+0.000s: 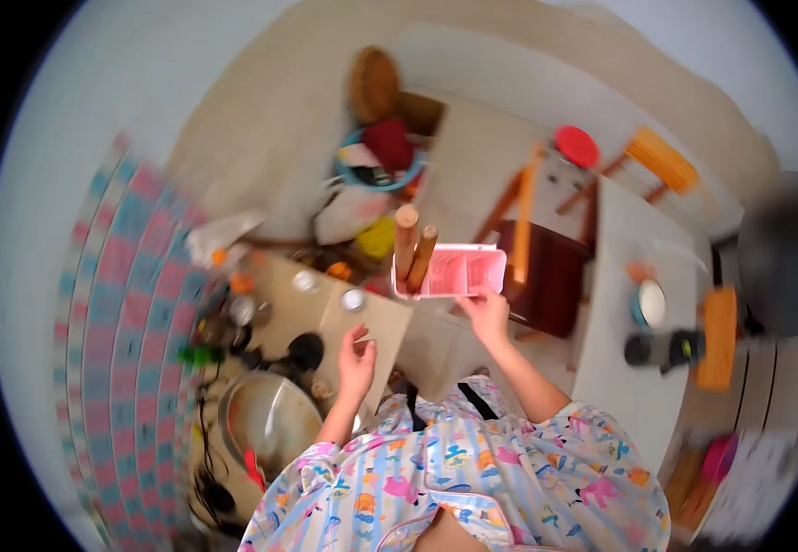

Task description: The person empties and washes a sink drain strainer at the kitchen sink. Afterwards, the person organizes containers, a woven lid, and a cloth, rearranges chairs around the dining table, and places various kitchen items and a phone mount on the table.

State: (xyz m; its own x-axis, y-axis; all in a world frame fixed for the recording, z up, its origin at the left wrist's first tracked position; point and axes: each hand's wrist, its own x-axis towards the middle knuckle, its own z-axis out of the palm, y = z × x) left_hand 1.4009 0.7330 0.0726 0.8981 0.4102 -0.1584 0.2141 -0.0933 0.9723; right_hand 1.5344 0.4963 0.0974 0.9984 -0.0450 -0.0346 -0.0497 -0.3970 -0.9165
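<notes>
My right hand (486,317) grips the near edge of a pink utensil holder (450,271) by its right end. Several compartments divide the holder. Two wooden handles, perhaps rolling pins (404,241), stand up out of its left compartment, leaning slightly; their lower parts are hidden. Over the edge of the counter, my left hand (356,363) has its fingers loosely curled and apart, with nothing in them. Closest to it are a small white-topped jar (353,299) and a black ladle-like object (306,350), neither touched.
A large metal pan (270,419) sits on the counter (362,327) at left, with jars and a green bottle (201,355) behind. A blue basin (381,175) of cloths is beyond. Right are chairs (546,276) and a table (620,276) bearing a bowl (649,304).
</notes>
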